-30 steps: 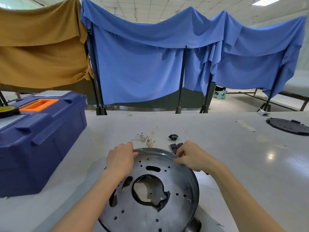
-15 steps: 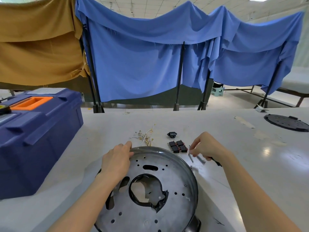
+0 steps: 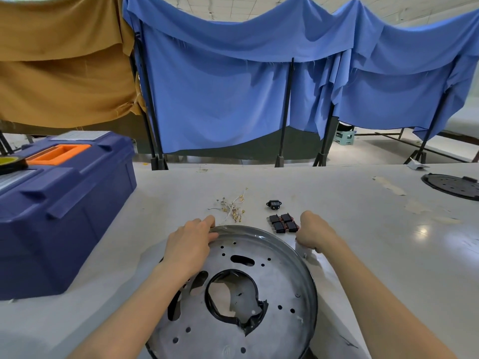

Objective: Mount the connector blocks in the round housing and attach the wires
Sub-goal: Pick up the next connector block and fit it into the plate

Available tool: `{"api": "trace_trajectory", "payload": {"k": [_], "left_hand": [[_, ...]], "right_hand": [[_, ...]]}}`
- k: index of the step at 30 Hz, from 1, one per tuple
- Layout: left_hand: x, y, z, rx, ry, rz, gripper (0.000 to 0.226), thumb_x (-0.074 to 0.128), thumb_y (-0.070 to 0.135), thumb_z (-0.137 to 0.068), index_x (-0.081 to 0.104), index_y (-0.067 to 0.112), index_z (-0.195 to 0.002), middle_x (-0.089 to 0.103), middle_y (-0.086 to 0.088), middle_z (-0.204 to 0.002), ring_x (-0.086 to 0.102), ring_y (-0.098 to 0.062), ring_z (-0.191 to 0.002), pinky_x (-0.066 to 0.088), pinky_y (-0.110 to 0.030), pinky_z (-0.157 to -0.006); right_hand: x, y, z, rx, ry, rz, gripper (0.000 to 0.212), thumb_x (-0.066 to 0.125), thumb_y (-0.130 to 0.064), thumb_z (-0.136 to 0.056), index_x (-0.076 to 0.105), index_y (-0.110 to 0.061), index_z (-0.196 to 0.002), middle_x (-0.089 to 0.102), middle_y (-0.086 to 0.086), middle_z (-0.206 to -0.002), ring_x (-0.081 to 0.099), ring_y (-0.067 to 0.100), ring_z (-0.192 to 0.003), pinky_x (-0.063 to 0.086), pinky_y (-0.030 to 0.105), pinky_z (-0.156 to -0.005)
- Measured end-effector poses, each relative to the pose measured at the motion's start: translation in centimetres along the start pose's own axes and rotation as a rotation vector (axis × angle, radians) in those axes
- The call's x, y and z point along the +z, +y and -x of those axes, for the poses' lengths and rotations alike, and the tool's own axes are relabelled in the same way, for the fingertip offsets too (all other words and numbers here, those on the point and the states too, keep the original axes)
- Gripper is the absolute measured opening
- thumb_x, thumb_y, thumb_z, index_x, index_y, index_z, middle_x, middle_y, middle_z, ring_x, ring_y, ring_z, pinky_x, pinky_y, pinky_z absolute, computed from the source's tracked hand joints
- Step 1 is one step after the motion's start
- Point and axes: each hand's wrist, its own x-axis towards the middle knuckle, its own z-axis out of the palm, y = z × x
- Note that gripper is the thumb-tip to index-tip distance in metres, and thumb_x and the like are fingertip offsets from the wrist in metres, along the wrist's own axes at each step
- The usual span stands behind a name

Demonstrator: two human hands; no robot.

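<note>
- Housing (image 3: 272,281) lies flat on the surface (image 3: 363,242); left hand (image 3: 189,242) grips its far rim
- Four blocks (image 3: 282,223) sit just beyond the housing's far right rim; wires (image 3: 233,206) lie beyond its far rim
- Right hand (image 3: 311,231) is curled, touching the blocks; whether it holds anything cannot be told

We are looking through one wide-angle camera worn on the head, facing forward and tilting down over the white table (image 3: 350,211). It is sitting close above the round housing (image 3: 280,281), which is filling the lower centre of the view. Farther off we are taking in the blue toolbox (image 3: 64,216) at the left and the blue cloth (image 3: 220,99) hanging beyond the table's far edge.
</note>
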Motion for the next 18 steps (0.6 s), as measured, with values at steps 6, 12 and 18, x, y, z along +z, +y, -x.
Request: {"api": "trace_trajectory", "payload": {"k": [6, 12, 18], "left_hand": [[-0.6, -0.4, -0.6, -0.023, -0.097, 0.161, 0.013, 0.056, 0.036, -0.095, 0.058, 0.023, -0.099, 0.065, -0.001, -0.098, 0.057, -0.027, -0.092, 0.042, -0.033, -0.072], [-2.8, 2.0, -1.0, 0.151, 0.101, 0.655, 0.017, 0.069, 0.021, -0.087, 0.072, 0.028, -0.102, 0.069, 0.012, -0.081, 0.06, 0.0, -0.077, 0.038, -0.005, -0.069], [-4.9, 4.3, -0.8, 0.211, 0.175, 0.851, 0.006, 0.075, 0.012, -0.081, 0.076, 0.017, -0.084, 0.072, 0.004, -0.067, 0.067, -0.011, -0.061, 0.052, -0.017, -0.065]], "right_hand": [[-3.0, 0.5, 1.3, -0.081, -0.071, -0.36, 0.015, 0.056, 0.002, -0.088, 0.059, 0.015, -0.094, 0.045, 0.009, -0.047, 0.03, 0.018, -0.039, 0.029, 0.027, -0.047], [-5.2, -3.6, 5.3, -0.515, -0.069, -0.559, 0.013, 0.068, -0.015, -0.092, 0.069, -0.003, -0.085, 0.074, 0.006, -0.07, 0.037, 0.011, -0.037, 0.032, 0.02, -0.037], [-4.3, -6.2, 6.7, -0.656, -0.063, -0.802, 0.009, 0.069, -0.006, -0.089, 0.07, -0.003, -0.081, 0.072, 0.011, -0.069, 0.031, 0.015, -0.037, 0.026, 0.024, -0.039]]}}
